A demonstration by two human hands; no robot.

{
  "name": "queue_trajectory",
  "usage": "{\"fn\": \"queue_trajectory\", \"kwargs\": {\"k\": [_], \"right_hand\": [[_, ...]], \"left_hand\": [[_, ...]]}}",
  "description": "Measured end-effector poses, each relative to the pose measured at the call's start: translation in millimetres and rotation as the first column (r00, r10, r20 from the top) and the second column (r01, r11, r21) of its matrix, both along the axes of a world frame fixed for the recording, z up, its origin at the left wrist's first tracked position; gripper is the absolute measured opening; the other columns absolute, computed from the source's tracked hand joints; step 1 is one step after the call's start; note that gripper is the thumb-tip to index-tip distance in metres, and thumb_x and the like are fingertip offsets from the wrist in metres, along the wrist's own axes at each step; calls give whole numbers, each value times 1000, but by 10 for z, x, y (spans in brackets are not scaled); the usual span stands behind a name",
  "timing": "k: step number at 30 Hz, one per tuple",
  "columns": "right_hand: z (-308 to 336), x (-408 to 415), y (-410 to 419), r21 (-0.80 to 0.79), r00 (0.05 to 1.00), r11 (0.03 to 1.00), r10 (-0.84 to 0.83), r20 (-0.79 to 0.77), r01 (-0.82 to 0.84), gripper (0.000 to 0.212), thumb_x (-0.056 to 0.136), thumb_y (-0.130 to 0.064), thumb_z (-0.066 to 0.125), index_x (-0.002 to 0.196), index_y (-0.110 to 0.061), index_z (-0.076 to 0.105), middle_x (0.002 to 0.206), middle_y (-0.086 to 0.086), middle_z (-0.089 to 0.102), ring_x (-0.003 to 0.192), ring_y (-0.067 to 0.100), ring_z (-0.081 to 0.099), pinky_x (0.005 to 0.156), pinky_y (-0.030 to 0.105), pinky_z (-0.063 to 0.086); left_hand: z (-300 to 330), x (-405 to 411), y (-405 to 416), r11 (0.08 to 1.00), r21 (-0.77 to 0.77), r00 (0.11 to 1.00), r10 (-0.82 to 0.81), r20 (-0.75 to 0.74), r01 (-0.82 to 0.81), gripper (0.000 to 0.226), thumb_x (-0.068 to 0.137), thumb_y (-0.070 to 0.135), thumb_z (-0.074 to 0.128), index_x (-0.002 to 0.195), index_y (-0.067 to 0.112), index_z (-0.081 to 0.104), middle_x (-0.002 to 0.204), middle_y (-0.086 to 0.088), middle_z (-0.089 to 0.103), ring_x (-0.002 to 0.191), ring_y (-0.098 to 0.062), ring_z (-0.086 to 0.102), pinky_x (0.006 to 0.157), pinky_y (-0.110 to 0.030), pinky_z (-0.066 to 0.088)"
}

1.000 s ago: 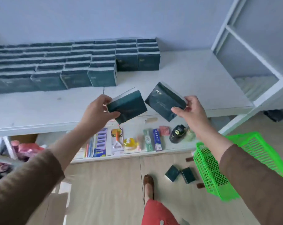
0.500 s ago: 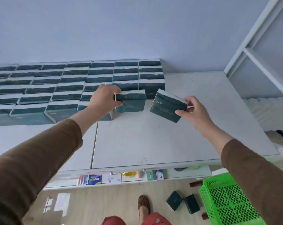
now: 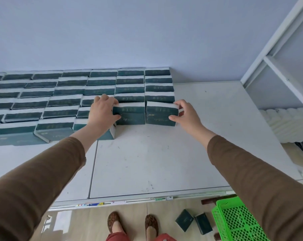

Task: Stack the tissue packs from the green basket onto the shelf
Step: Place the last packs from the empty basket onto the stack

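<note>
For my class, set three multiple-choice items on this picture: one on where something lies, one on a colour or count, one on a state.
1. Where do the loose tissue packs lie?
A. in the basket
B. on the floor beside the basket
C. on the shelf edge

2. What colour is the basket?
A. green
B. red
C. white

3. What is the right hand doing?
A. hanging free
B. gripping a pack on the shelf
C. pointing at the wall

Answers: 1 B, two packs lie on the floor left of the basket. 2 A, its mesh is bright green. 3 B, its fingers clasp the right-hand pack standing on the shelf.
</note>
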State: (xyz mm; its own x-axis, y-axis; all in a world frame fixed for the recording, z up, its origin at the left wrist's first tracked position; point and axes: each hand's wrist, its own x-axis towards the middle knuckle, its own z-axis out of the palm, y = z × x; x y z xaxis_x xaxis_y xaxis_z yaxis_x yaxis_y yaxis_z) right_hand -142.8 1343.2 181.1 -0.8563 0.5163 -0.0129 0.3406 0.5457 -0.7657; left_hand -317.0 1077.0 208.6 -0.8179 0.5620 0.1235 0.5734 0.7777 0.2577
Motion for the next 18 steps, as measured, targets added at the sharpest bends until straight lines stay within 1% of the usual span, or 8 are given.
{"fn": "queue_trajectory", "kwargs": {"k": [3,5,7,8,10,12,15,18], "right_hand": [[-60,-97,-134,1,995,996,-84,-55,84,52,79,-26,79,117,-25,43,108,-5,54,80,12,58,65,26,44],[-111,-124,-210,-37,981,985,-169,-98,166,52,78,-23,79,110,-24,38,104,-3,53,80,15,57,61,23,39],[-127,-126,-259,-92,969,972,-223,-106,214,53,78,-20,78,112,-22,37,106,-1,54,86,19,59,62,21,39],[-121,-115,-276,-118,967,967,-236,-100,224,54,79,-19,78,116,-20,38,109,1,55,90,20,59,66,23,42],[-88,-51,-318,-143,964,961,-250,-89,236,62,79,-19,78,128,-16,39,119,3,53,100,21,57,81,30,48],[-46,88,-375,-97,963,965,-251,-96,242,65,79,-22,77,132,-14,41,126,3,49,112,21,51,92,31,45],[44,428,-520,-36,968,976,-217,-130,214,54,82,-25,74,127,-15,46,126,-1,49,117,21,48,93,27,39],[112,931,-743,-51,969,985,-174,-173,168,39,86,-24,71,119,-22,50,120,-7,49,113,17,52,92,30,45]], "left_hand": [[10,54,-7,1000,4,1000,26,-9,-26,58,76,32,80,126,20,53,119,-5,53,112,-28,43,92,-41,43],[29,101,-23,999,27,999,44,-13,-44,61,76,32,80,129,20,51,121,-5,53,113,-28,42,93,-40,43],[59,167,-44,998,50,999,50,-20,-49,61,77,32,79,130,19,51,122,-5,52,114,-28,42,92,-39,42],[76,210,-57,997,64,999,47,-22,-46,59,78,32,78,130,19,51,122,-5,52,114,-28,42,92,-39,42],[116,324,-98,994,107,999,35,-21,-33,56,80,30,76,129,19,51,122,-5,52,114,-27,42,94,-38,40],[161,486,-148,988,156,1000,13,-18,-10,52,82,28,74,128,19,52,122,-4,53,115,-27,41,97,-37,39],[219,831,-231,977,209,999,-48,12,45,48,84,25,71,128,19,53,122,-1,54,115,-23,41,99,-33,36],[200,1301,-340,962,234,989,-146,16,138,44,86,25,70,127,19,55,123,2,55,115,-20,43,98,-27,33]]}}
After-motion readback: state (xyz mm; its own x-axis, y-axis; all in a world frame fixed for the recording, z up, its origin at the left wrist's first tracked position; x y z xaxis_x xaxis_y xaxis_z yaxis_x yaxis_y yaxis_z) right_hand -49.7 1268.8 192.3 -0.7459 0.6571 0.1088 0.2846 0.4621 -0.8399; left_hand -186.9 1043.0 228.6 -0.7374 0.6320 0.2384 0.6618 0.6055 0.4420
